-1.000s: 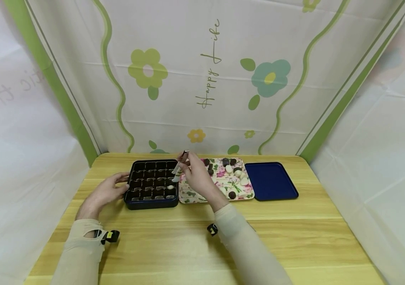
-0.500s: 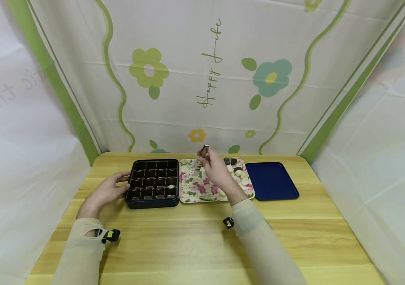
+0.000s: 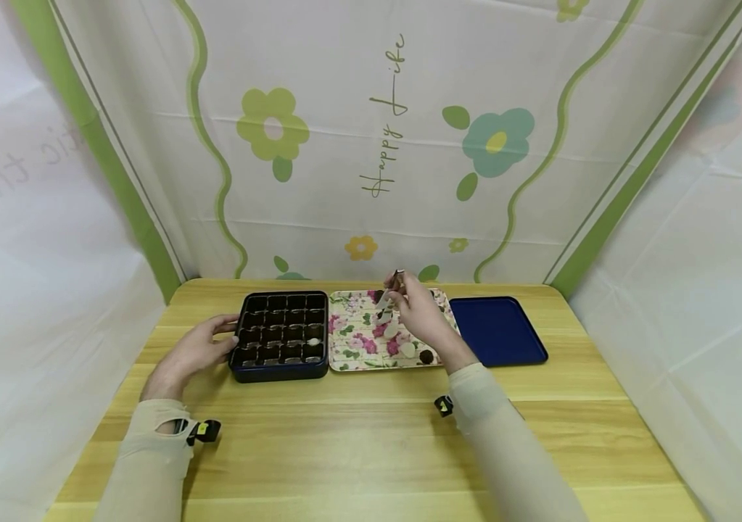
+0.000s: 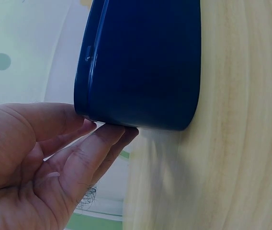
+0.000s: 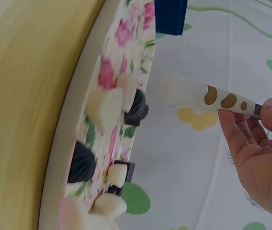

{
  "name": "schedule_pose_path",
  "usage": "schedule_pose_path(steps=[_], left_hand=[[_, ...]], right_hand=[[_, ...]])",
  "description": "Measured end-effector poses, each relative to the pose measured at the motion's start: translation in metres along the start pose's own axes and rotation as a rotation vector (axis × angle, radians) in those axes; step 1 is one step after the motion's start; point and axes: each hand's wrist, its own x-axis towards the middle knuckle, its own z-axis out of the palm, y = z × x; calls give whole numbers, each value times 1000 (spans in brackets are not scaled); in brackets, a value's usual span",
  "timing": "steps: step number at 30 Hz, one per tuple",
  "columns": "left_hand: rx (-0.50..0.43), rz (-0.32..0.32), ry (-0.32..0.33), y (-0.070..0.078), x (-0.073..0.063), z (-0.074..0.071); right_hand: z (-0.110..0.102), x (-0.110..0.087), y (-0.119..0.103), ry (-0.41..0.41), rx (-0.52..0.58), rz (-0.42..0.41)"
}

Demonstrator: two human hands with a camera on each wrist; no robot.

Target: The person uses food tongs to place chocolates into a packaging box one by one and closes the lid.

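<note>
My right hand holds a small pair of tongs with pale, brown-spotted arms. In the head view their tips are spread apart over the flowered tray. White chocolates and dark chocolates lie on that tray, some hidden behind the hand. To the left stands a dark blue box with a divided dark insert; one small white piece sits in a right-hand compartment. My left hand touches the box's left side, thumb by the rim and extended fingers against the wall.
A flat blue lid lies to the right of the tray, partly behind the right forearm. Box, tray and lid stand in a row along the back of the wooden table. A printed curtain hangs behind, with white sheets on both sides.
My right hand has moved right with the tongs, from the box's right edge to over the middle of the tray. The left hand stays at the box.
</note>
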Motion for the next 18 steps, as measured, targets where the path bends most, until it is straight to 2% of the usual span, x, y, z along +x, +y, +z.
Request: schedule_pose_path(steps=[8,18], left_hand=[[14,11,19,-1,1,0],[24,27,22,-2,0,0]], right_hand=[[-3,3,14,32,-42,5],[6,12,26,45,-51,25]])
